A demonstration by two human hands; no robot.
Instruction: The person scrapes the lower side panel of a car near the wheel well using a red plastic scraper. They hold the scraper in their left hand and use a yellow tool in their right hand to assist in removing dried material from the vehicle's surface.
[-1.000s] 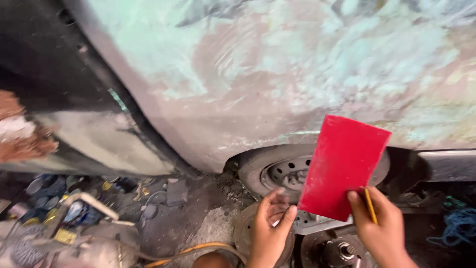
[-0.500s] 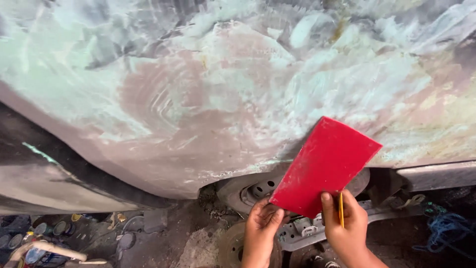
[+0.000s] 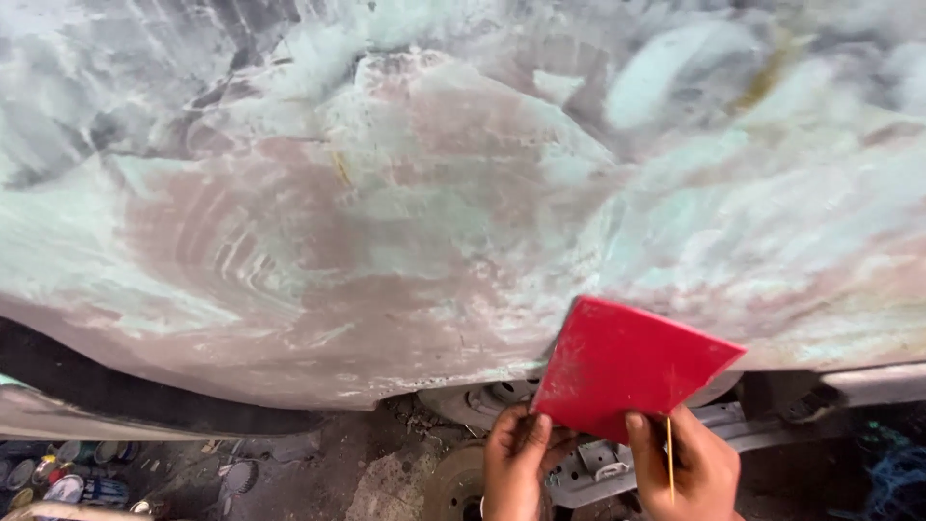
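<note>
A flat red sheet (image 3: 627, 365), stiff and roughly square, is held up in front of a car body panel (image 3: 386, 222) covered in patchy pale green and pink filler. My left hand (image 3: 516, 463) pinches its lower left edge. My right hand (image 3: 693, 468) grips its lower right edge and also holds a thin yellow stick (image 3: 669, 455) between the fingers. The sheet's top edge lies near the panel's lower rim.
Below the panel a bare wheel hub (image 3: 482, 400) and a brake disc (image 3: 458, 487) show above the dirty ground. Several small paint tins (image 3: 58, 478) lie at the bottom left. A blue tangle (image 3: 892, 473) sits at the bottom right.
The view has swung up and left, so the panel now fills the frame. The red sheet has tilted flatter and both hands still hold its lower edge.
</note>
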